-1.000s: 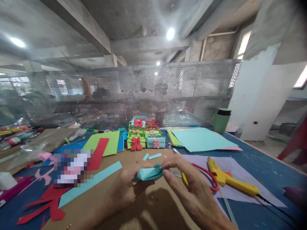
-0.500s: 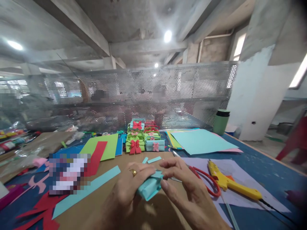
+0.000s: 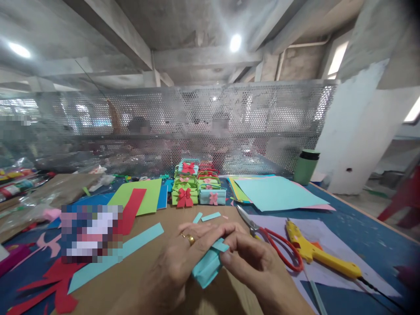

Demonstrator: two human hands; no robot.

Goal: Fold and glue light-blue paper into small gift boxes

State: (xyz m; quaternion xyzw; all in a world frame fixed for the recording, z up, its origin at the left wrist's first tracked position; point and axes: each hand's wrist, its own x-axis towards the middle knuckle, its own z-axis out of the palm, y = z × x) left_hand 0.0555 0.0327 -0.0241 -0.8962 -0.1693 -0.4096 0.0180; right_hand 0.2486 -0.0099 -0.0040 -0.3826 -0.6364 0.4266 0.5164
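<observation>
The left hand (image 3: 179, 262), with a gold ring (image 3: 190, 239) on one finger, had its grip closed around a folded light-blue paper piece (image 3: 206, 267). It held the piece just above the brown cardboard sheet (image 3: 138, 280) at the near middle of the blue table (image 3: 361, 227). The right hand (image 3: 252, 262) met it from three o'clock, its grip pinched on the upper end of the same piece. The piece was tilted, its lower end pointing to seven o'clock.

At two o'clock from the hands, red-handled scissors (image 3: 278, 245) lay on a pale lilac paper sheet (image 3: 328, 280), blades pointing to eleven o'clock. A yellow glue gun (image 3: 315, 253) lay just beside them at three o'clock. A long light-blue paper strip (image 3: 121, 253) lay on the cardboard at nine o'clock. A cluster of small green and blue paper boxes with red and pink bows (image 3: 197, 188) stood at twelve o'clock. A stack of coloured sheets topped by a light-blue one (image 3: 275, 192) lay at one o'clock, and a green cylindrical cup (image 3: 305, 166) stood upright beyond it. A perforated metal screen (image 3: 197, 122) ran along the far edge of the table.
</observation>
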